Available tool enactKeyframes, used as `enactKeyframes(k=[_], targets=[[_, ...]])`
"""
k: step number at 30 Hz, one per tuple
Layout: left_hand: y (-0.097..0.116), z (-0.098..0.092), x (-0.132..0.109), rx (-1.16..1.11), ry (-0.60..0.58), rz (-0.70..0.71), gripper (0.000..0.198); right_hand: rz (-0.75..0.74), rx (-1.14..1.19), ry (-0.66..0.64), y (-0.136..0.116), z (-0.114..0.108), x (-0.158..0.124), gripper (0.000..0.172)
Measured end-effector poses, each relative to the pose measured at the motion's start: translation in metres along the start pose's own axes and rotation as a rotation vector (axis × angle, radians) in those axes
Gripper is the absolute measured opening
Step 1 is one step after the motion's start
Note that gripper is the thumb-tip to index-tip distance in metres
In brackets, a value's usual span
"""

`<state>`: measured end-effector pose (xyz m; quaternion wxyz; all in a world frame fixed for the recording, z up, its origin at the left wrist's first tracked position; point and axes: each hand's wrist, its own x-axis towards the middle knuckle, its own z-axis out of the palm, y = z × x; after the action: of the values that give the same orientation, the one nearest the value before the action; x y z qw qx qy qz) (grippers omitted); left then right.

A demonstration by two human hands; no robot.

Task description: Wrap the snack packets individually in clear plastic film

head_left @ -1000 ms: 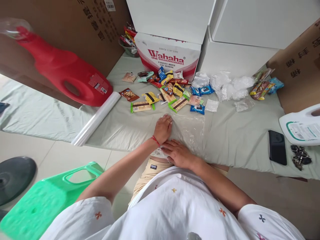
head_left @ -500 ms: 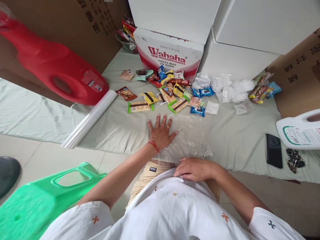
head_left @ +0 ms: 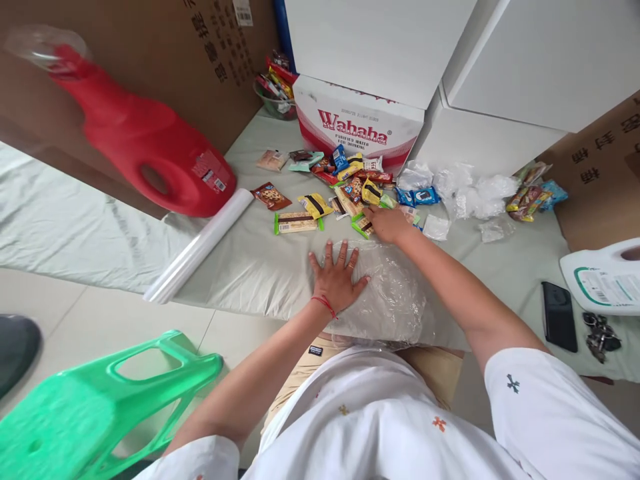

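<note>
My left hand [head_left: 336, 280] lies flat with spread fingers on a sheet of clear plastic film [head_left: 395, 287] at the table's front edge. A red cord circles that wrist. My right hand [head_left: 390, 223] reaches past the film into the pile of wrapped snacks. Its bent fingers close on a green-ended wafer bar [head_left: 362, 227], part of which the hand covers. To the left are a similar wafer bar [head_left: 299, 223], a yellow packet [head_left: 315, 205] and a brown cookie packet [head_left: 271, 195]. Blue packets [head_left: 419, 196] lie beyond the right hand.
A film roll [head_left: 200, 247] lies left, beside a red jug [head_left: 165, 147]. Film-wrapped bundles [head_left: 470, 193] sit at the right rear, before white boxes. Near the right edge are a phone [head_left: 559, 317], keys [head_left: 600, 337] and a white bottle [head_left: 607, 277]. A green stool [head_left: 100, 400] stands lower left.
My right hand has moved from the table's front edge forward to the snack pile. My left hand stays on the film, which is now more wrinkled. The view has shifted slightly.
</note>
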<state>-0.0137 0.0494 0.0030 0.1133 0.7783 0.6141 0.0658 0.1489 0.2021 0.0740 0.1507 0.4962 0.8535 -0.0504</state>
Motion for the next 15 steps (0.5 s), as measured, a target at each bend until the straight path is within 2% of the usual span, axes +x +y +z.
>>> enactKeyframes(k=[3, 6, 8, 11, 15], targets=[[-0.001, 0.001, 0.0, -0.018, 0.007, 0.002, 0.079, 0.011, -0.068, -0.056, 0.005, -0.008, -0.003, 0.055], [-0.002, 0.001, 0.0, -0.045, 0.001, 0.008, 0.079, 0.002, -0.031, -0.096, 0.01, -0.018, -0.008, 0.05], [-0.002, 0.001, 0.0, -0.058, -0.003, 0.008, 0.078, -0.045, 0.056, -0.142, 0.004, -0.024, -0.004, 0.049], [-0.002, 0.001, 0.0, -0.069, -0.005, 0.003, 0.078, -0.098, 0.18, -0.16, -0.015, -0.028, 0.016, 0.05], [-0.002, 0.001, 0.0, -0.078, -0.011, 0.006, 0.077, 0.1, 0.221, -0.037, -0.033, -0.03, 0.052, 0.052]])
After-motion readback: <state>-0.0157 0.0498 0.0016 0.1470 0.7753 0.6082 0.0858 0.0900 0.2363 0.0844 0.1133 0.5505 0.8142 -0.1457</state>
